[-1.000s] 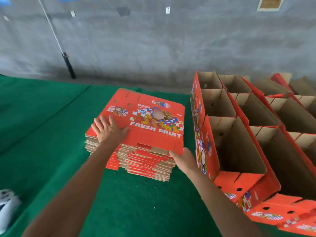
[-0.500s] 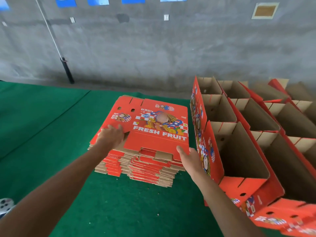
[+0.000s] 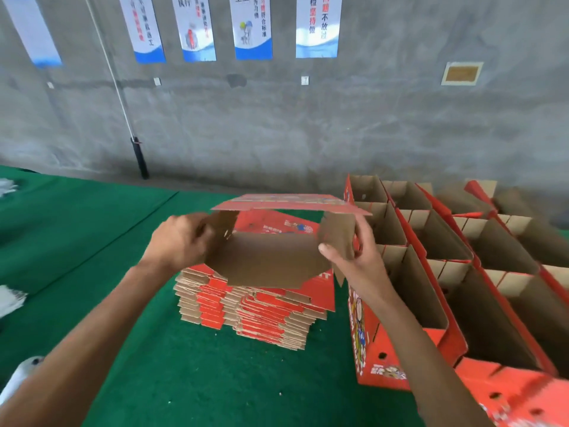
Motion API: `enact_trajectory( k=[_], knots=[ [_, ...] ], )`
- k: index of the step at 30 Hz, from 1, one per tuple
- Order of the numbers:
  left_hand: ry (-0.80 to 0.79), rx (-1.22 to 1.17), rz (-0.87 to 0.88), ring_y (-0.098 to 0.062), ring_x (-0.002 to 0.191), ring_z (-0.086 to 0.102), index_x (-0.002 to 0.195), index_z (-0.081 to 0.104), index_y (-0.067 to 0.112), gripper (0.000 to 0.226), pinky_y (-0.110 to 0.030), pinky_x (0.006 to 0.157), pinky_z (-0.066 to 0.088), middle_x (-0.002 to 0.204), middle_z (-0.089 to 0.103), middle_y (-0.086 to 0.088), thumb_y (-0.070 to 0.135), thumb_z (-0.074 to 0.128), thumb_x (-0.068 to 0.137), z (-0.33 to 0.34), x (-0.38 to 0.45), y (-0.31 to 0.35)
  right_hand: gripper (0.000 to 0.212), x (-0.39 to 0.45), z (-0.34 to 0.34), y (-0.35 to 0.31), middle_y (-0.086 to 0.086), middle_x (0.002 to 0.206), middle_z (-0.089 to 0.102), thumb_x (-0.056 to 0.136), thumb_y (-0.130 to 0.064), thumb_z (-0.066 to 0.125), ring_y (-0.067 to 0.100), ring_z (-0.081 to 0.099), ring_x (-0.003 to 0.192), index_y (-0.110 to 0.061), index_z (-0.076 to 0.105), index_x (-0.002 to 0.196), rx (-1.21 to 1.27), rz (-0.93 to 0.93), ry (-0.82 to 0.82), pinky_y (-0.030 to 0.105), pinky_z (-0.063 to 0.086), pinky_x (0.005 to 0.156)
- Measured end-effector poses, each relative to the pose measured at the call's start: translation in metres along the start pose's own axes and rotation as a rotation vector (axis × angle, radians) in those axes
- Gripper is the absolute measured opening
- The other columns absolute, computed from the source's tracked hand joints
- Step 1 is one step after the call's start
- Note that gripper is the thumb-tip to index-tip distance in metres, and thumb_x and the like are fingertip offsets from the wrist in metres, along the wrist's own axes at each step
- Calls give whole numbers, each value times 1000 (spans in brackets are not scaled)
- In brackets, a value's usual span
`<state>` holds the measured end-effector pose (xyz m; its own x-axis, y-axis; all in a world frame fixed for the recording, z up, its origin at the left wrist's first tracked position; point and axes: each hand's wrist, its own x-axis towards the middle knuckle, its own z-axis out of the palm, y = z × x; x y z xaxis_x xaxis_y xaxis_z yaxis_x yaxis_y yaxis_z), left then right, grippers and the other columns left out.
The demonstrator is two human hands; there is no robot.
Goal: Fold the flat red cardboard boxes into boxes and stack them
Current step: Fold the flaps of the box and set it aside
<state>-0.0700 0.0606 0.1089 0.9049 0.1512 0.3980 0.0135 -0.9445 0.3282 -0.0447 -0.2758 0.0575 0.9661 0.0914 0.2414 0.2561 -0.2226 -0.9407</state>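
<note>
A green felt-like surface [image 3: 92, 241] runs from the left edge across the whole foreground; behind it a bare grey concrete wall [image 3: 308, 124] carries a row of blue-and-white posters [image 3: 252, 26] up top, and a thin white cord runs down the wall to a black pole [image 3: 140, 158] left of the stack; far left of the stack, white blurred things sit at the frame edge, too unclear to name.

The stack of flat red boxes [image 3: 255, 306] sits mid-surface, its cardboard edges showing in uneven layers; directly above the stack one partly opened box [image 3: 271, 257] is held in the air, brown inside facing the camera, its red printed panel tipped nearly level at the top; the left hand [image 3: 177, 241] grips the box's left side flap, fingers curled round the edge; the right hand [image 3: 351, 251] pinches the right side flap, thumb in front and fingers behind; the held box hides the stack's top sheet in part.

Right of the stack, just beside it, rows of folded boxes [image 3: 431, 272] lie on their sides with brown open interiors facing up, red outer faces toward the stack; the right forearm crosses in front of the nearest one.
</note>
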Motion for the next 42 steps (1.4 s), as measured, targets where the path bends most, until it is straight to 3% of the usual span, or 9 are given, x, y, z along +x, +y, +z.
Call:
enact_trajectory(
  k=[8,13,18,21,27,31,36,39,42],
  knots=[
    [36,-301,-89,1,54,61,96,76,32,10,-21,58,52,64,72,14,23,75,92,-130,-63,47,72,-40,-84,-97,-13,137,53,94,-16,62,3,52,117,-49,37,153,-209,89,-102,31,39,97],
    [-152,-283,-173,-12,64,62,95,74,31,13,-25,57,45,82,74,0,21,78,89,-148,-103,64,64,-71,-129,-124,-12,145,50,86,-14,69,13,46,134,-42,56,142,-418,203,-336,25,44,85],
    [-502,-291,-197,-11,73,69,92,82,33,24,-23,62,48,86,78,7,11,73,91,-105,-131,72,33,-102,-151,-95,1,85,79,85,3,62,17,77,74,-13,77,110,-504,489,-517,27,60,56],
    [-633,-305,-198,-12,82,68,90,83,29,26,-21,68,49,86,79,12,5,73,92,-50,-140,84,29,-123,-165,-61,18,91,78,88,6,59,34,78,79,-2,73,112,-528,612,-525,37,64,63],
    [-764,-350,-236,-13,77,71,108,80,21,21,-22,61,53,98,79,-3,9,69,95,42,-153,109,37,-159,-208,-5,12,111,66,90,4,64,23,78,81,-2,66,126,-466,747,-527,34,63,67],
    [-688,-172,-65,-20,105,64,131,67,23,39,-33,85,52,131,65,-9,20,73,92,77,-155,141,31,-183,-237,17,18,122,67,91,-1,65,28,77,90,0,68,122,-465,786,-449,39,65,75],
    [-484,85,435,-30,143,44,163,-8,30,116,-47,107,48,172,15,2,12,77,87,98,-158,180,65,-208,-251,29,5,121,62,91,-13,69,20,73,91,-18,37,147,-489,795,-383,32,64,72],
    [-501,-49,640,-26,147,36,164,1,35,111,-44,101,53,172,4,9,-5,68,84,109,-168,182,89,-213,-252,27,2,114,62,89,-13,71,18,63,90,-30,16,157,-531,769,-385,24,58,60],
    [-391,-151,746,-19,137,44,155,27,37,81,-44,96,55,161,28,12,4,58,88,108,-173,163,100,-217,-251,23,-7,159,38,93,-6,67,17,54,112,-44,1,158,-461,698,-473,20,57,69]
  ],
)
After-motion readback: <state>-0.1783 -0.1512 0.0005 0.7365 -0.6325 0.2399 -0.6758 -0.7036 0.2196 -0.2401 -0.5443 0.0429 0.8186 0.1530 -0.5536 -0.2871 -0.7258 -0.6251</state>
